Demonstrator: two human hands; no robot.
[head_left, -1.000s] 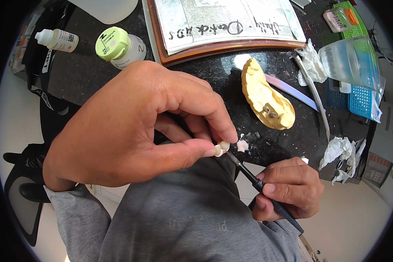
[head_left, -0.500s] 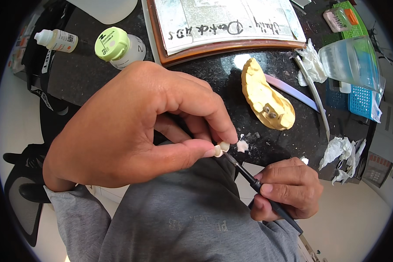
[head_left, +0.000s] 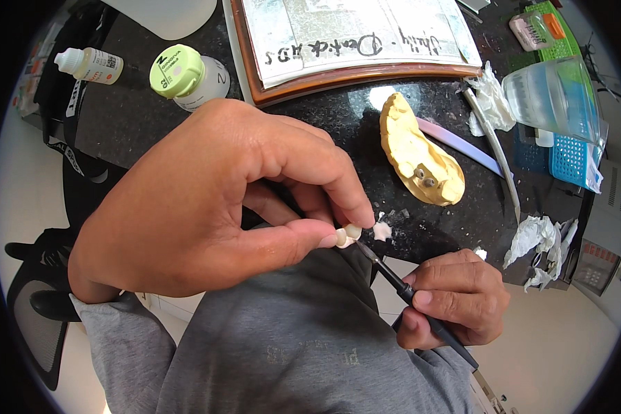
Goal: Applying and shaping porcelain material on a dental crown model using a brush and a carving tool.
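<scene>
Nothing shifts since earlier frames; left hand (head_left: 200,207) pinches small tooth crown (head_left: 348,234); right hand (head_left: 452,300) grips fine brush (head_left: 414,300), tip touching it.

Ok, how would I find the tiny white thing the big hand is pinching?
Start at the dark speckled stone counter and come down to the left hand over the grey shirt. Between its thumb and forefinger sits a small cream tooth-shaped piece. Unlike the big yellow plaster model nearby, it is tiny and touched by a thin black brush.

- Small pale tooth piece (head_left: 348,234): largely covered by the left hand (head_left: 207,200) fingertips.
- Brush (head_left: 410,297): shaft partly hidden within the right hand (head_left: 452,297).
- Brush tip contact: too small to be determined.
</scene>
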